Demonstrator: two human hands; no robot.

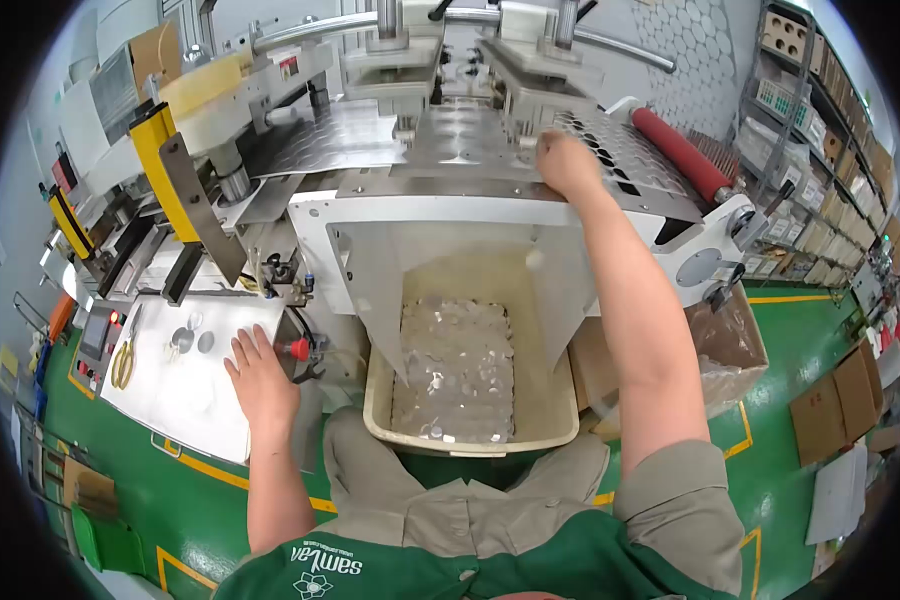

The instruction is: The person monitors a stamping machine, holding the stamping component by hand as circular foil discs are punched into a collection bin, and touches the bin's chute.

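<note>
My left hand (262,380) lies with its fingers spread on the edge of a white work surface (180,400). Several small round discs (183,340) are on that surface, beside scissors with yellow handles (123,365). My right hand (568,162) reaches up to the machine's metal bed (450,182). Its fingers are curled in, and what they hold, if anything, is hidden. Just right of it runs a sheet with rows of round holes (650,165). Below the bed, a cream bin (470,447) holds many clear, shiny pieces (455,370).
A red roller (680,155) sits at the machine's right end. Yellow upright brackets (165,170) stand on the left, and a red knob (300,349) is near my left hand. Cardboard boxes (838,400) and loaded shelving (805,130) are on the right.
</note>
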